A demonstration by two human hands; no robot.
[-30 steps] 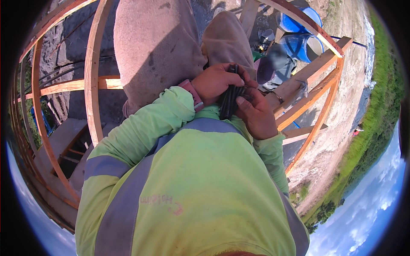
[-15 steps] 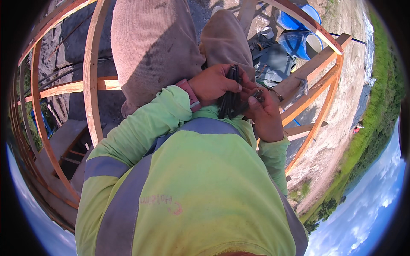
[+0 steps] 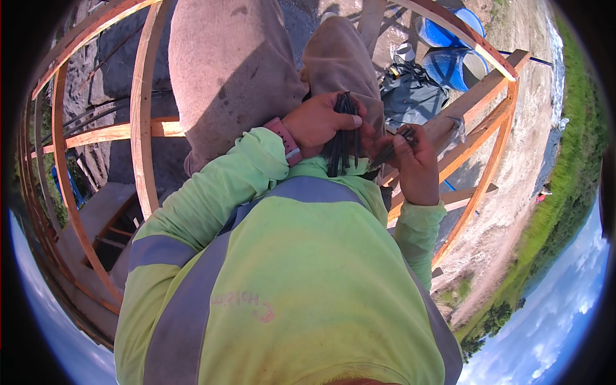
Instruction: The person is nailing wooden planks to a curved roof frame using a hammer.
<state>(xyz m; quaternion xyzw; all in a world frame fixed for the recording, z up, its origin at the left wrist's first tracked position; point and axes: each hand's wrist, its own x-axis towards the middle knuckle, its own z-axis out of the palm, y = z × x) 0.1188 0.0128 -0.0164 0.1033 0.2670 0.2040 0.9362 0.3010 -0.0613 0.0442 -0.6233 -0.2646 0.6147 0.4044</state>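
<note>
Left hand (image 3: 321, 122) clamped on a bundle of thin dark rods (image 3: 340, 153), held at the waist. Right hand (image 3: 417, 168) pinching a few loose rods (image 3: 387, 154) just beside it. Faded reddish lettering (image 3: 236, 300) on yellow-green shirt (image 3: 289, 247). Two blue drums (image 3: 444, 68), upper right, contents unclear; small white container (image 3: 405, 52) near them.

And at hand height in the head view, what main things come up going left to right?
Timber post, pink wristband, left hand holding a bundle of dark slender pieces, right hand holding more dark pieces, green grass.
</note>
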